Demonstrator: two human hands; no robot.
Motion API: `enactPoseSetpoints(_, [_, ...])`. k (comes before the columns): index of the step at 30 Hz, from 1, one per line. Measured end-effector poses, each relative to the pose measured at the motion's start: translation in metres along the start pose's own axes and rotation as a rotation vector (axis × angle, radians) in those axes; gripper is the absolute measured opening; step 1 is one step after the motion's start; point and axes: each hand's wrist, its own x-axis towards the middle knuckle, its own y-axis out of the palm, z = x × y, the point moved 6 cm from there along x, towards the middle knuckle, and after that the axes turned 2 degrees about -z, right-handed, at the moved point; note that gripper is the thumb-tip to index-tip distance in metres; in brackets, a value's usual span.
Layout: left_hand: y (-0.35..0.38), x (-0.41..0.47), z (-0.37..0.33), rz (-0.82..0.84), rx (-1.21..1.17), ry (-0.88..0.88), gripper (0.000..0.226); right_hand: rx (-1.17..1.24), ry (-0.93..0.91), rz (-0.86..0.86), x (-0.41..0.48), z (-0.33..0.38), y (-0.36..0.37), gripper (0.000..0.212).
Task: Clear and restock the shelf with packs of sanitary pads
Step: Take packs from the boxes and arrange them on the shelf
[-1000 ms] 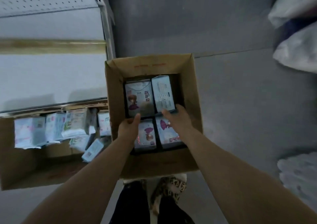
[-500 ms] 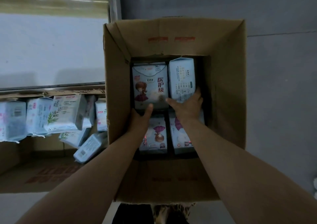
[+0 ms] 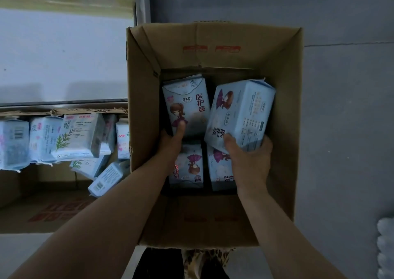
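An open cardboard box (image 3: 213, 44) is observed on the grey floor (image 3: 341, 108), beside a white shelf (image 3: 64, 54). Packs of sanitary pads are found inside it. A tilted pack (image 3: 241, 114) is held on the far right side of the box, above the packs below it. It is gripped at its near end by the right hand (image 3: 249, 157), with the thumb on the printed face and the fingers curled round the far side. The far-left pack (image 3: 187, 105) is gripped by the left hand (image 3: 172, 144): the thumb is pressed on its front and the fingers are hidden down its side. Two near packs (image 3: 188, 165) are seen lying flat under the wrists. To the left, a low box (image 3: 64, 210) is noted, in which assorted packs (image 3: 76, 135) are stood and tumbled. White bags (image 3: 386, 246) are visible at the right edge.
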Motion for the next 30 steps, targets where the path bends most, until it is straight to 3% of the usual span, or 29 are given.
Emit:
enactPoseSetpoints(4, [0.007,-0.001,-0.001,0.085,-0.050,-0.076,0.083,0.169,0.149,0.021,-0.024,-0.018,-0.009,0.084])
enactPoseSetpoints(9, [0.008,0.025,0.005,0.031,-0.153,-0.123,0.108,0.410,0.316,0.044,-0.041,-0.050,-0.008,0.071])
enactPoseSetpoints(12, [0.015,0.028,-0.001,0.104,-0.182,-0.108,0.115,0.478,0.349,0.057,-0.045,-0.062,-0.011,0.066])
enactPoseSetpoints(15, [0.025,0.027,-0.006,0.223,-0.210,-0.094,0.109,0.496,0.378,0.051,-0.047,-0.072,-0.014,0.065])
enactPoseSetpoints(19, [0.034,0.031,-0.007,0.273,-0.297,-0.071,0.082,0.551,0.427,-0.002,-0.048,-0.081,-0.019,0.056])
enactPoseSetpoints(27, [0.047,0.035,-0.016,0.385,-0.329,-0.053,0.063,0.601,0.488,-0.036,-0.046,-0.085,-0.020,0.036])
enactPoseSetpoints(30, [0.054,0.035,-0.016,0.417,-0.329,-0.054,0.066,0.609,0.497,-0.045,-0.043,-0.086,-0.021,0.034])
